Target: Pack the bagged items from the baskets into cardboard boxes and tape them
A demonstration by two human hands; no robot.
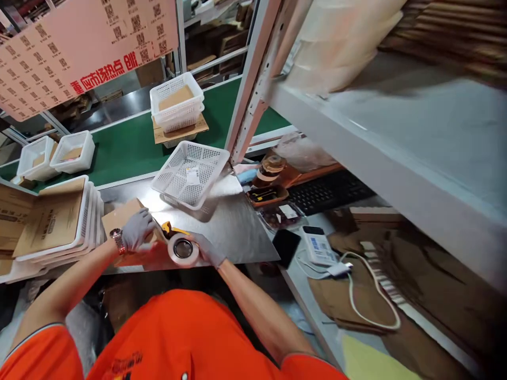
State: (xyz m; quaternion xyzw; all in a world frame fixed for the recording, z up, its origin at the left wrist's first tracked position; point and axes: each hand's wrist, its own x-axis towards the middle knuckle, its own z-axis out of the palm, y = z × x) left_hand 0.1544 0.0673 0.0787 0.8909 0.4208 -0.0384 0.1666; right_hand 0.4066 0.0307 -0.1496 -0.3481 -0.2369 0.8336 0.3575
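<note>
Light is shining bright over middle, seeming to come from above. Metal counter (247, 232) is gleaming white near white basket (193, 177); soft shadow is lying under basket's near edge. Space below counter (154, 279) is looking dark. Brown stack (459, 42) on top-right shelf (428, 126) is smearing into streaks. Shelf is stretching big toward right edge. Bottom-right corner is looking almost black. Little squares (136, 22) on pink sign (85, 50) are looking fuzzy.

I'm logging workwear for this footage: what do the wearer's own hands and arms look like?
The left hand and right hand both wear grey gloves. A watch with a shiny, reddish-looking band circles the left wrist; none shows on the right. The forearms are bare below short orange-red sleeves, the left hem edged with thin trim.
</note>
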